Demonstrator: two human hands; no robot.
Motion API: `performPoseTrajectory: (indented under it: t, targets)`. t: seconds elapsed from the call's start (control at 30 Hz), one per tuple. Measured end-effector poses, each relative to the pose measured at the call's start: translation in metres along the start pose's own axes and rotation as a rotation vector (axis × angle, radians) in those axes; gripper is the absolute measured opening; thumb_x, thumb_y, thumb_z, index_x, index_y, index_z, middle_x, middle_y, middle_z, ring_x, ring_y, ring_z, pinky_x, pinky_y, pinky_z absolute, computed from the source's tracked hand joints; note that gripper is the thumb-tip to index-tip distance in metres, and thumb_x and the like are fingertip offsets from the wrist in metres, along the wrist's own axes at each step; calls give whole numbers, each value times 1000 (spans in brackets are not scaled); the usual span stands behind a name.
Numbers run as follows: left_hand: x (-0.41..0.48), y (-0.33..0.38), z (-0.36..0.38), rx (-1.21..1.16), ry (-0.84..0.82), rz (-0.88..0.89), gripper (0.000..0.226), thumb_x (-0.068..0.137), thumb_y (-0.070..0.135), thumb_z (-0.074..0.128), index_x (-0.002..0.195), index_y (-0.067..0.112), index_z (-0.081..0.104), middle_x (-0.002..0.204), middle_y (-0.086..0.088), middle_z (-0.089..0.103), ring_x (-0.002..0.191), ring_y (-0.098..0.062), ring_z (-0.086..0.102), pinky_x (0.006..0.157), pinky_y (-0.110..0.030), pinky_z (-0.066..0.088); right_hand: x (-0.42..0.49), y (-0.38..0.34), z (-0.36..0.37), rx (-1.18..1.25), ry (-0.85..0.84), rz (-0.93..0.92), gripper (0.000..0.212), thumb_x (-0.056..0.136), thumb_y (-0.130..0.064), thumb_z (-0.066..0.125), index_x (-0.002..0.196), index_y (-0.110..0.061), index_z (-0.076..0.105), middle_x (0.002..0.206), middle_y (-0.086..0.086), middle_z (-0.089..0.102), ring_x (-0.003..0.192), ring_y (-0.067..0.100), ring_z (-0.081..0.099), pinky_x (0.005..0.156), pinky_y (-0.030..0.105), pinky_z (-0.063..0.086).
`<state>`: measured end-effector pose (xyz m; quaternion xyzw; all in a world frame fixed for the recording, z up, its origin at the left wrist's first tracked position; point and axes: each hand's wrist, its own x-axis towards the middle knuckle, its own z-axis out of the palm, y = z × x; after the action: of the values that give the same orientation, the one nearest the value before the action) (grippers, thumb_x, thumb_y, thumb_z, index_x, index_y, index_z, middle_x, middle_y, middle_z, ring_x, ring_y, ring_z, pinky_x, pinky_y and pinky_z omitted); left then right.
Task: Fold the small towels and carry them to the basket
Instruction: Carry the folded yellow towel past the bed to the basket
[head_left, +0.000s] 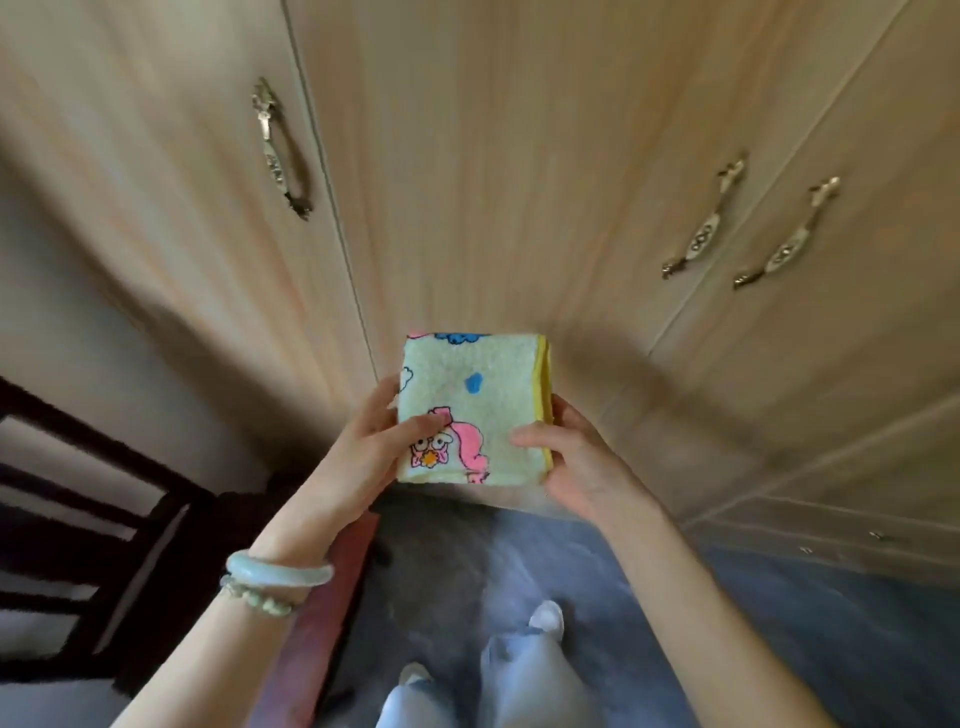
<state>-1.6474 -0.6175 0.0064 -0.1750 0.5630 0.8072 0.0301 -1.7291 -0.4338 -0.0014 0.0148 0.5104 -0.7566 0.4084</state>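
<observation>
The folded towel (470, 410) was held up before the wardrobe (519, 182), roughly square, its yellow edge running along the right side. The left hand (363, 452) and right hand (576, 457) each pinched a lower side, thumbs on top.

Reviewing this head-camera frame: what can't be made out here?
- Basket: nowhere in the head view; its place is unknown.
- Towel: underside and fold layers hidden by its own top face.
- Left hand, right hand: fingers under the towel hidden.
- Other towels: none in view.
- Dark furniture: cut by the left edge, blurred.
</observation>
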Motion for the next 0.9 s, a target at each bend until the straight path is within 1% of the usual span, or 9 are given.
performPoseTrajectory:
  t: [0.1,0.2,0.3,0.37,0.57,0.67,0.73,0.8,0.9]
  targets:
    - [29,-5,67,112,-146,-39,52,71,14,70,119,11,51,108,-17,71,91,-35,70,77,-41,57,-44,-17,-52,69,168,-129,64,60,4,59,123,-3,50,104,14,70,86,27,71,67,38,59]
    - [49,-17,139,180,-311,-84,48,76,8,69,120,10,51,107,-16,71,92,-35,70,80,-44,56,-92,-27,-105,121,291,-230,56,63,2,58,118,-7,55,115,19,66,97,33,66,80,45,56]
    - [62,-32,216,217,-470,-119,50,73,11,67,120,10,51,105,-15,72,92,-34,70,76,-41,58,-138,-37,-158,192,458,-320,62,63,1,59,124,-8,51,124,22,60,108,38,61,86,47,53]
    - [68,-46,270,242,-569,-136,51,72,13,66,121,12,51,108,-15,71,95,-35,69,78,-43,58,-170,-42,-192,234,557,-373,67,64,-1,61,129,-9,48,124,20,61,113,38,60,90,50,52]
    - [72,-94,423,307,-810,-191,48,74,13,68,119,18,53,109,-9,72,96,-28,70,80,-41,57,-268,-53,-287,314,753,-519,64,69,-2,65,129,-16,49,118,10,67,107,30,65,83,43,57]
    - [69,-122,487,340,-888,-211,43,81,9,68,120,18,52,111,-8,71,96,-26,70,76,-37,56,-310,-53,-327,340,854,-573,53,83,5,55,131,-18,47,121,10,66,109,30,64,88,47,54]
    - [65,-138,525,361,-938,-234,40,82,7,67,118,20,53,106,-5,73,91,-22,71,69,-31,56,-333,-53,-351,355,923,-608,52,85,7,50,130,-19,48,120,9,65,108,29,64,87,47,55]
    - [63,-152,561,362,-1002,-256,49,74,9,72,117,21,53,105,-3,73,90,-20,72,67,-29,56,-353,-54,-375,386,966,-651,52,85,9,49,128,-21,49,120,9,66,107,29,65,85,47,56]
    - [66,-170,616,400,-1102,-279,65,70,13,77,128,20,49,114,-7,70,98,-26,70,73,-34,57,-377,-55,-410,462,1004,-707,53,85,9,46,129,-22,49,123,10,64,110,31,63,85,49,55]
